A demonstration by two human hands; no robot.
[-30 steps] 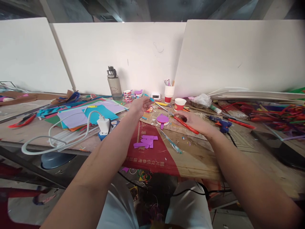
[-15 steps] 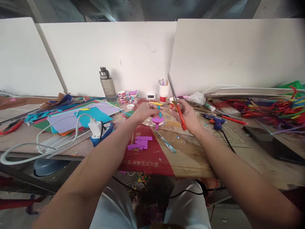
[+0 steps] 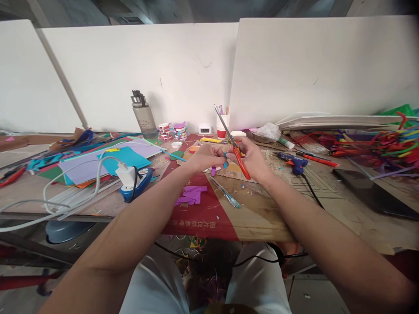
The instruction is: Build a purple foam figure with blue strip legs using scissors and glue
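My right hand (image 3: 250, 158) grips red-handled scissors (image 3: 233, 144), blades pointing up and to the left. My left hand (image 3: 207, 156) pinches a small teal strip (image 3: 225, 163) right beside the scissors, above the cardboard-covered table (image 3: 262, 213). A purple-topped round piece peeks out just under my left hand. Purple foam cut-outs (image 3: 192, 194) lie nearer to me on the red print. A teal pen (image 3: 225, 197) lies beside them.
Coloured foam sheets (image 3: 108, 159) and a white charger on a blue power strip (image 3: 132, 181) lie at left. A water bottle (image 3: 141, 114), a cup of pens (image 3: 222, 124) and a small clock stand at the back. A blue glue gun (image 3: 294, 162) and pipe cleaners (image 3: 376, 144) are at right.
My right hand picked the scissors up off the table and raised them. My left hand took the teal strip and both hands came together over the cardboard.
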